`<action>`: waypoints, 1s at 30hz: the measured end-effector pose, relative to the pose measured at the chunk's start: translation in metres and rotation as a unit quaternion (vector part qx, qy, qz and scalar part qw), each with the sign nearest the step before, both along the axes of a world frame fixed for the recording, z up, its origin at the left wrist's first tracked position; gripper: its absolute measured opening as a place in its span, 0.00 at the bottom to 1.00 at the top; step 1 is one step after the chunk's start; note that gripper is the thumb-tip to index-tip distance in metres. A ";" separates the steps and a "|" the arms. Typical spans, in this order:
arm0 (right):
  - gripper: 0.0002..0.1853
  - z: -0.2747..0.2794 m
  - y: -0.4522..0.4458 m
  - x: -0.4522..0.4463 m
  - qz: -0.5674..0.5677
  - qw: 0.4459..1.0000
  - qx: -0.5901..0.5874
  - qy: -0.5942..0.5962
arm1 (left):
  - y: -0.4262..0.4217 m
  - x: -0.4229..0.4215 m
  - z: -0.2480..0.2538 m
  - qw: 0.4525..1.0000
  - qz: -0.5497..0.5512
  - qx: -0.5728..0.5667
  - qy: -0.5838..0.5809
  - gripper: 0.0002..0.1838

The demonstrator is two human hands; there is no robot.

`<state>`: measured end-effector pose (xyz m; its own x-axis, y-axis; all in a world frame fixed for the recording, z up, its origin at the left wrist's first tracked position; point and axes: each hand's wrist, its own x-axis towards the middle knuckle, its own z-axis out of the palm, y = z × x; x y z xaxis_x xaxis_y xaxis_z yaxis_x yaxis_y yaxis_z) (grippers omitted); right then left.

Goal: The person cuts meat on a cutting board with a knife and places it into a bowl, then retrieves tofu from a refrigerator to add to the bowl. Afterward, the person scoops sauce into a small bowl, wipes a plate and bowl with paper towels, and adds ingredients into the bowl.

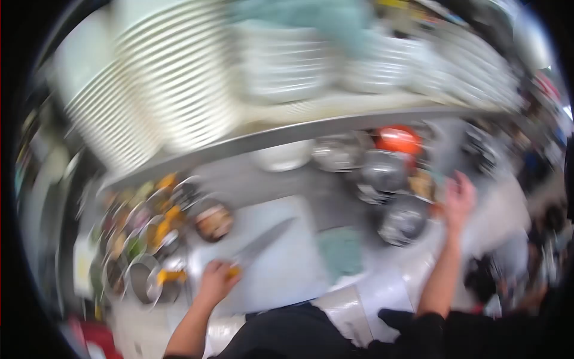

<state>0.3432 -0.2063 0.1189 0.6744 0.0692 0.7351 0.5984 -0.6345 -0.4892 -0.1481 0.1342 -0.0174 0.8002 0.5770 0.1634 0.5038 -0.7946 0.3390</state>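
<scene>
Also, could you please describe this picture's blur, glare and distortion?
Head view: blur smears the tall stacked white dishes and bare right hand; head view: glare flecks a shiny round metal bowl; head view: the grey metal shelf edge looks bowed.

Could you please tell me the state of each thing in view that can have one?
Left hand: apparently curled around the handle of the knife.
Knife: apparently held, blade over the cutting board.
Cutting board: lying flat.
Right hand: open, blurred.
Bowl at the cutting board's corner: holding food.
White plates: stacked on the shelf.
Green cloth: spread beside the cutting board.
</scene>
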 end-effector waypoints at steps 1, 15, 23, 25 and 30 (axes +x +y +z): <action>0.21 0.001 0.014 -0.013 0.062 0.998 0.018 0.005 | -0.003 -0.003 0.019 0.999 0.010 0.018 -0.038 0.21; 0.18 -0.039 0.264 -0.320 0.460 0.808 -0.265 0.255 | 0.320 -0.322 0.131 0.905 0.410 0.055 -0.098 0.13; 0.21 -0.016 0.311 -0.412 0.386 0.814 -0.365 0.234 | 0.531 -0.349 0.055 0.901 0.431 -0.018 -0.049 0.17; 0.21 -0.015 0.299 -0.418 0.348 0.824 -0.377 0.240 | 0.561 -0.329 0.046 0.900 0.434 -0.033 -0.017 0.21; 0.21 -0.007 0.265 -0.429 0.245 0.837 -0.421 0.251 | 0.618 -0.289 0.028 0.892 0.429 -0.087 0.110 0.43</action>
